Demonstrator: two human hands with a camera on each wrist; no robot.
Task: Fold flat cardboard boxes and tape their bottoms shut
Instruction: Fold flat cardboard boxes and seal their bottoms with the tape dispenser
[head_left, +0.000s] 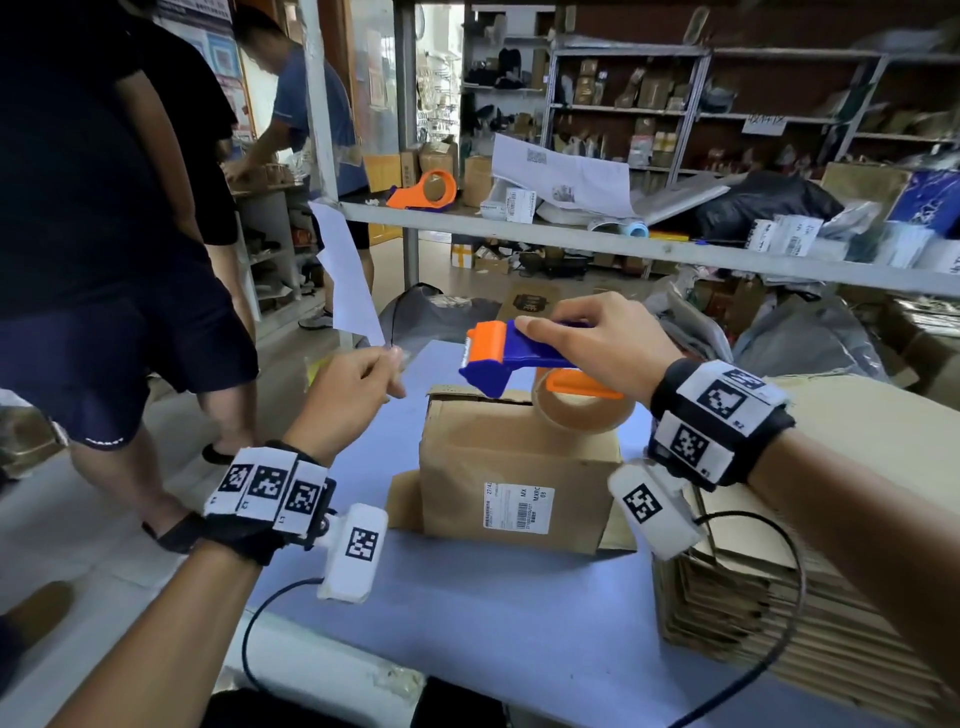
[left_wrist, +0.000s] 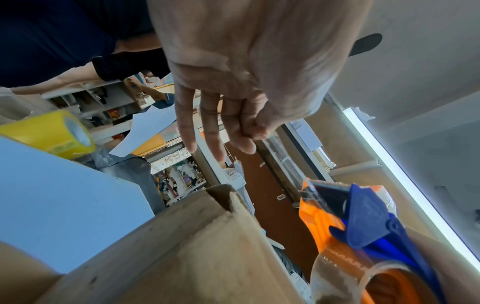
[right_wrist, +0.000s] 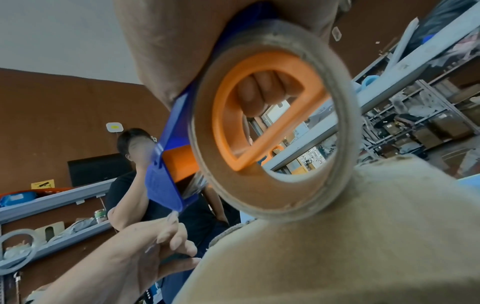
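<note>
A folded cardboard box (head_left: 519, 467) with a white label stands on the blue table (head_left: 467, 623). Just above its top, my right hand (head_left: 561, 332) grips an orange and blue tape dispenser (head_left: 498, 358) loaded with a clear tape roll (right_wrist: 337, 123). To the left of the box's far corner (left_wrist: 221, 197), my left hand (head_left: 392, 364) is raised, thumb and forefinger pinching the free end of the clear tape (left_wrist: 272, 142). The strip runs from that pinch back to the dispenser's blade (left_wrist: 327, 185). The other left fingers are stretched out.
A stack of flat cardboard boxes (head_left: 779, 597) lies at my right. Two people (head_left: 104, 260) stand close on the left of the table. A metal shelf (head_left: 571, 239) crosses behind, carrying a second orange dispenser (head_left: 426, 192). A yellow tape roll (left_wrist: 52, 133) sits beyond the table.
</note>
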